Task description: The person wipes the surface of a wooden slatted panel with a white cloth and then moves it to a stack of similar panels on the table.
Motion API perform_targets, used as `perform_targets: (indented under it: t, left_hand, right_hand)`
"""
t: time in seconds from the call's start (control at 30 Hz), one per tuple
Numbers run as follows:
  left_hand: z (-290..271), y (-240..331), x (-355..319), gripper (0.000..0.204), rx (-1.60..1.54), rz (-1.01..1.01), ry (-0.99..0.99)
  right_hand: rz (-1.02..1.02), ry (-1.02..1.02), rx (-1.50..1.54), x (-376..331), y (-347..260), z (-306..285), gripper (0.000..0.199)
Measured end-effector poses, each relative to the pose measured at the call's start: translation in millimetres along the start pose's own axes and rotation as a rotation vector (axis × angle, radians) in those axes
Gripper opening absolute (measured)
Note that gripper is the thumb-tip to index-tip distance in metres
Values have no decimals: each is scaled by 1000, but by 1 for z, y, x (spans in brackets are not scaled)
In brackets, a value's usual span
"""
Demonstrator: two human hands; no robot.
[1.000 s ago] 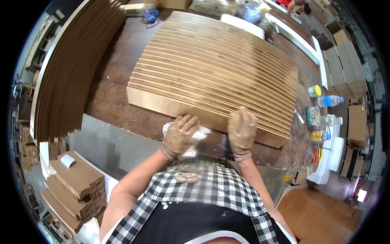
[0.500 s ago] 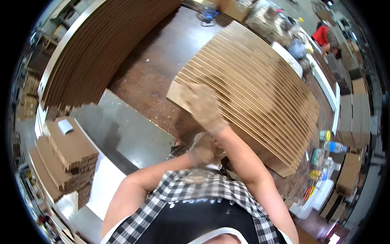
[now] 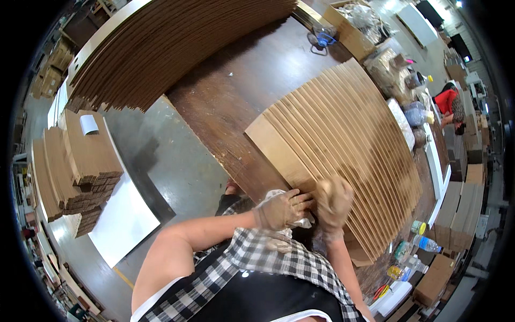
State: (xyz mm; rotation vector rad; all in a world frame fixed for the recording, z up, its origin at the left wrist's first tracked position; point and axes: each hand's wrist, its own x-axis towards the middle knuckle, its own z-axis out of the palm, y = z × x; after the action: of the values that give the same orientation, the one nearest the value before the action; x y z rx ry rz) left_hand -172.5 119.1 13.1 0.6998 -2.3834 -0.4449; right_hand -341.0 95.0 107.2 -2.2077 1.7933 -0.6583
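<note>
A fanned row of thin tan boards [image 3: 343, 139] lies overlapping on the brown tabletop in front of me. At its near left edge my left hand [image 3: 284, 210], in a thin tan glove, is closed round a crumpled white cloth [image 3: 274, 196], which shows above and below the fingers. Just to the right, my right hand [image 3: 333, 204], gloved as well, is curled like a fist over the near edge of the boards. It is slightly blurred, and whatever may be inside its fingers is hidden.
A tall stack of brown boards [image 3: 171, 53] stands at the far left. Cut brown board bundles [image 3: 88, 153] rest on a white panel [image 3: 126, 225] to the left. Bottles [image 3: 427, 244] and red-handled pliers [image 3: 381, 292] lie at the right. A person in red [image 3: 446, 102] is far right.
My right hand has drawn back from the far left end of the fanned boards to beside my left hand, its fingers now curled. The view has shifted, and more white cloth shows at the left hand.
</note>
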Motion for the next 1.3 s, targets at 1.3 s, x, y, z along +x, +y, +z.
perform_targets:
  t: [1.3]
  left_hand:
    - [-26,-32,12,35,17,162,-66]
  right_hand:
    - [286,363,-112,-22,90,-38,42]
